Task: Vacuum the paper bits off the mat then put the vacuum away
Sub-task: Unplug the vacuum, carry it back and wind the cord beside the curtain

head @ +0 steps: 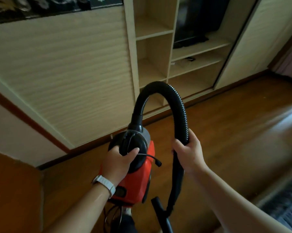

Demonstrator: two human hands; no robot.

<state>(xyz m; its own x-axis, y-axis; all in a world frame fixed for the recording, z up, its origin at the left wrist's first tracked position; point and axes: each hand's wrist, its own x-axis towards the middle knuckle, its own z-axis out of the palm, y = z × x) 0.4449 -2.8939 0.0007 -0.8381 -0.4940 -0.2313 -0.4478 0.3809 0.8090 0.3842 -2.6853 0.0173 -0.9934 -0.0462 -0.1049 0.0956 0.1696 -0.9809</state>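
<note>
Just short of the open shelf unit [152, 47], the red vacuum [135, 179] is carried, left hand [118, 160] fingers clamped on its black top, right hand [187, 152] fingers clamped round the hose [177, 101], so I'd keep that hose gathered when stowing it.

One wide-angle view from the person's head, tilted, looks forward and down, close above the left hand [120, 159] and right hand [189, 153], toward the wooden floor [229, 132] and open shelves [154, 33] beyond.

The left hand [118, 159] grips the red vacuum [136, 184] at its black round end. At 3 o'clock of it, the right hand [189, 151] holds the arching black hose [178, 105].
</note>
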